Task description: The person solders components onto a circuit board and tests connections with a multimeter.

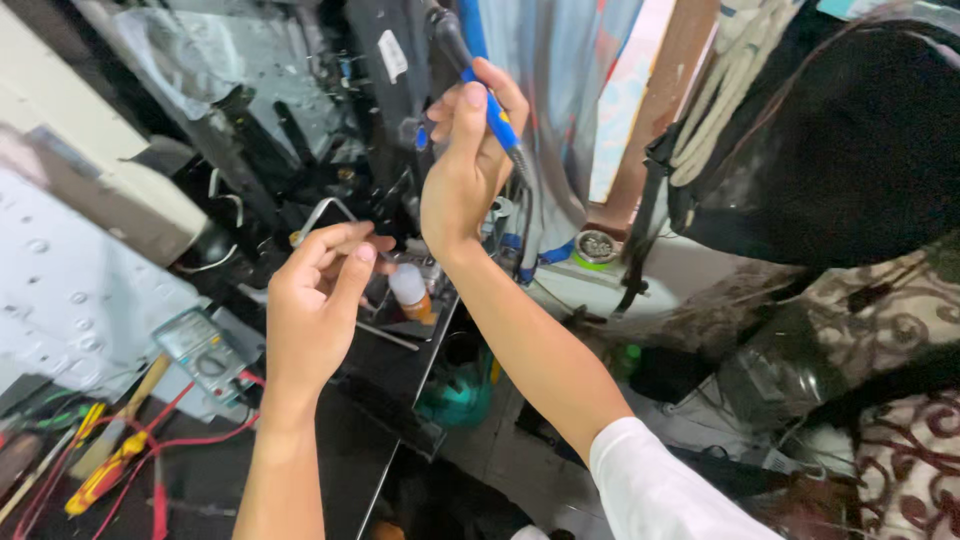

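My right hand (462,165) is raised in the upper middle of the view, fingers closed around a blue-handled soldering iron (497,118) whose black cable end points up and whose tip points down to the right. My left hand (318,300) is lower and to the left, with thumb and fingers pinched together on something small that I cannot make out. Next to its fingertips lies a bent metal wire or bracket (325,212). A small white bottle with an orange base (410,290) stands just right of the left hand on a dark work surface (395,365).
A grey multimeter (203,352) with red leads (190,440) lies at lower left beside yellow-and-red screwdrivers (105,472). A round tin (596,246) sits on a ledge at centre right. Dark bags and patterned fabric (880,300) fill the right side. Cluttered black parts stand behind the hands.
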